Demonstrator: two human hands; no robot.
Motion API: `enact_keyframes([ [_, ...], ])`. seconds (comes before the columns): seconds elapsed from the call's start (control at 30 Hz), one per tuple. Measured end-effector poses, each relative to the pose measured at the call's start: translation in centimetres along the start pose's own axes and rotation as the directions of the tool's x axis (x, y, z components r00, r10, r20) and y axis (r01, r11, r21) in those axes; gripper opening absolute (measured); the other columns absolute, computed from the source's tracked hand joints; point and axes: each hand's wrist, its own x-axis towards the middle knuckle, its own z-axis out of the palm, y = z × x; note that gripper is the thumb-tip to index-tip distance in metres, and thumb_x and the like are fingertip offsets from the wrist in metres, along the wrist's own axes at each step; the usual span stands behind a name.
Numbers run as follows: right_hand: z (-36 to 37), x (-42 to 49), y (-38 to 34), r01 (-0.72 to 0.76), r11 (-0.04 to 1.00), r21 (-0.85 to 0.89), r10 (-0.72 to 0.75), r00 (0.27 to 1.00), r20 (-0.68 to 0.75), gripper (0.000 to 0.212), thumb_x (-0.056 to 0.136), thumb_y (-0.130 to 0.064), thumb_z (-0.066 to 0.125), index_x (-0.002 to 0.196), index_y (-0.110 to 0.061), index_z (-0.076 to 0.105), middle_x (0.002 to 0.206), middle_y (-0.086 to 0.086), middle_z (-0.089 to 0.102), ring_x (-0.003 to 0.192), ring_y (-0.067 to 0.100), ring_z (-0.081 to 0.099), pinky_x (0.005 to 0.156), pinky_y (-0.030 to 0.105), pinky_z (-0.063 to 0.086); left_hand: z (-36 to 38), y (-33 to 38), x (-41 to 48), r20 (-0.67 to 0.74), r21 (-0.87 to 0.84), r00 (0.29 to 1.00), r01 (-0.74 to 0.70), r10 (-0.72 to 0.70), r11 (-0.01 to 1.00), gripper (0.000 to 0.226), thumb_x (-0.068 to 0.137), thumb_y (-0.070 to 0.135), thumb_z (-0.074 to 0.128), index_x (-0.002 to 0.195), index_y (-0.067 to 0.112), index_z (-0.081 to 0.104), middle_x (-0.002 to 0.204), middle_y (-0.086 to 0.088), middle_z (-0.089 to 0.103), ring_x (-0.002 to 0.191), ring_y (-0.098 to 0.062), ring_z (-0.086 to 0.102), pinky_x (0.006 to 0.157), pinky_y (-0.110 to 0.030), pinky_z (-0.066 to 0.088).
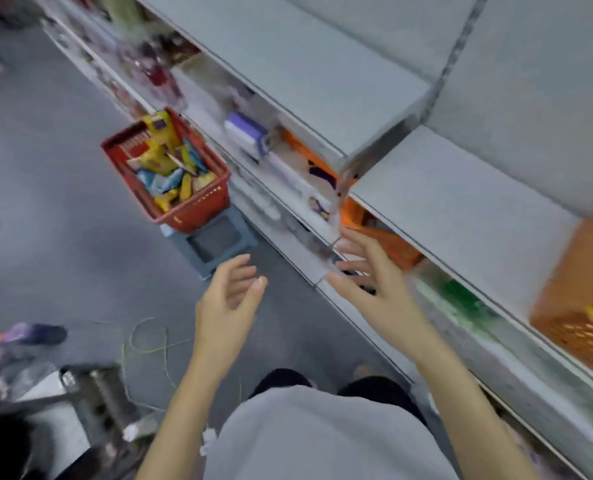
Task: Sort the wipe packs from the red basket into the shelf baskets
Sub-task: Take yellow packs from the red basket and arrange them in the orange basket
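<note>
1. The wipe packs (170, 171), yellow, blue and pale, blurred, are seen heaped loosely in the red basket (198, 211) at ten o'clock in the view.
2. The basket is set on a grey stool (218, 242) on the floor, beside the shelf (444, 209).
3. Both hands are held empty with fingers spread and relaxed: the left hand (225, 306) over the floor, the right hand (374, 282) near the shelf edge.
4. An orange shelf basket (572, 306) is seen at three o'clock.

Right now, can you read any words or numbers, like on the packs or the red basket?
No text can be read here; the picture is blurred.
red basket: pale marks on its front wall, too blurred to read.
wipe packs inside it: printing too blurred to read.
purple box on the shelf: no lettering can be made out.
</note>
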Motion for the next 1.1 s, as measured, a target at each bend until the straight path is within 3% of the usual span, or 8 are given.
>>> enact_keyframes([
  [0.17, 7.9, 7.9, -1.8, 0.019, 0.998, -0.056, -0.007, 0.978, 0.206, 0.051, 0.081, -0.052, 0.063, 0.127, -0.049, 0.042, 0.124, -0.021, 0.051, 0.109, -0.004, 0.054, 0.096, 0.024, 0.044, -7.8, -3.8, 2.9, -0.245, -0.1, 0.963, 0.09, -0.113, 0.991, 0.026, 0.084, 0.027, 0.065, 0.108, 0.033, 0.058, 0.106, 0.003, 0.066, 0.088, 0.003, 0.062, 0.078, -0.007, 0.044],
  [0.4, 16.3, 22.6, -0.4, -0.021, 0.988, -0.152, 0.071, 0.94, 0.333, 0.048, 0.089, -0.035, 0.061, 0.134, -0.034, 0.045, 0.125, -0.016, 0.052, 0.104, -0.005, 0.057, 0.084, 0.008, 0.044, -13.8, -9.6, 11.7, -0.397, -0.178, 0.878, 0.214, -0.269, 0.96, 0.027, 0.089, 0.018, 0.065, 0.111, 0.03, 0.057, 0.107, 0.005, 0.065, 0.089, 0.005, 0.061, 0.078, -0.006, 0.044],
  [0.6, 23.6, 38.6, 1.3, -0.09, 0.963, -0.255, 0.182, 0.914, 0.363, 0.04, 0.089, -0.027, 0.063, 0.127, -0.03, 0.05, 0.119, -0.007, 0.055, 0.099, 0.007, 0.059, 0.081, 0.017, 0.043, -17.9, -13.4, 23.9, -0.429, -0.185, 0.791, 0.395, -0.435, 0.9, 0.033, 0.074, 0.043, 0.063, 0.106, 0.041, 0.055, 0.108, 0.01, 0.063, 0.09, 0.006, 0.06, 0.086, -0.022, 0.047],
  [0.7, 26.5, 46.6, 0.9, -0.101, 0.961, -0.256, 0.198, 0.901, 0.385, 0.04, 0.089, -0.02, 0.065, 0.126, -0.023, 0.052, 0.117, -0.003, 0.057, 0.092, 0.003, 0.058, 0.076, 0.009, 0.044, -20.7, -13.1, 31.3, -0.427, -0.124, 0.791, 0.429, -0.438, 0.895, 0.042, 0.069, 0.058, 0.059, 0.108, 0.044, 0.052, 0.11, 0.018, 0.061, 0.094, 0.004, 0.06, 0.084, -0.018, 0.045],
  [0.87, 32.0, 57.4, 3.9, -0.019, 0.911, -0.412, 0.243, 0.832, 0.499, 0.044, 0.088, -0.022, 0.065, 0.129, -0.017, 0.051, 0.122, 0.002, 0.056, 0.108, 0.014, 0.055, 0.085, 0.008, 0.042, -23.4, -15.5, 42.4, -0.43, -0.14, 0.776, 0.449, -0.462, 0.883, 0.036, 0.077, 0.043, 0.061, 0.11, 0.03, 0.054, 0.105, 0.013, 0.063, 0.089, 0.004, 0.061, 0.078, -0.007, 0.045],
  [0.93, 34.0, 60.3, 6.7, 0.101, 0.831, -0.547, 0.272, 0.783, 0.559, 0.047, 0.088, -0.025, 0.064, 0.131, -0.011, 0.051, 0.127, 0.008, 0.055, 0.119, 0.022, 0.052, 0.095, 0.023, 0.038, -23.0, -18.7, 45.9, -0.415, -0.197, 0.738, 0.498, -0.532, 0.845, 0.035, 0.08, 0.038, 0.065, 0.11, 0.022, 0.057, 0.104, 0.0, 0.066, 0.09, -0.009, 0.063, 0.082, -0.017, 0.049],
  [1.03, 36.2, 62.8, 11.0, 0.178, 0.743, -0.645, 0.339, 0.73, 0.593, 0.05, 0.089, -0.029, 0.064, 0.132, -0.008, 0.05, 0.132, 0.011, 0.053, 0.124, 0.026, 0.048, 0.096, 0.027, 0.034, -21.2, -24.0, 49.8, -0.357, -0.258, 0.67, 0.599, -0.651, 0.758, 0.031, 0.086, 0.031, 0.067, 0.11, 0.014, 0.059, 0.103, -0.01, 0.066, 0.093, -0.023, 0.063, 0.092, -0.039, 0.05],
  [1.1, 37.0, 63.3, 13.6, 0.176, 0.696, -0.696, 0.403, 0.706, 0.582, 0.055, 0.089, -0.031, 0.063, 0.136, -0.008, 0.046, 0.138, 0.011, 0.049, 0.129, 0.026, 0.042, 0.103, 0.03, 0.032, -19.6, -27.4, 51.6, -0.318, -0.224, 0.642, 0.664, -0.697, 0.713, 0.032, 0.089, 0.026, 0.064, 0.116, 0.009, 0.059, 0.11, -0.011, 0.065, 0.102, -0.027, 0.062, 0.093, -0.039, 0.049],
])
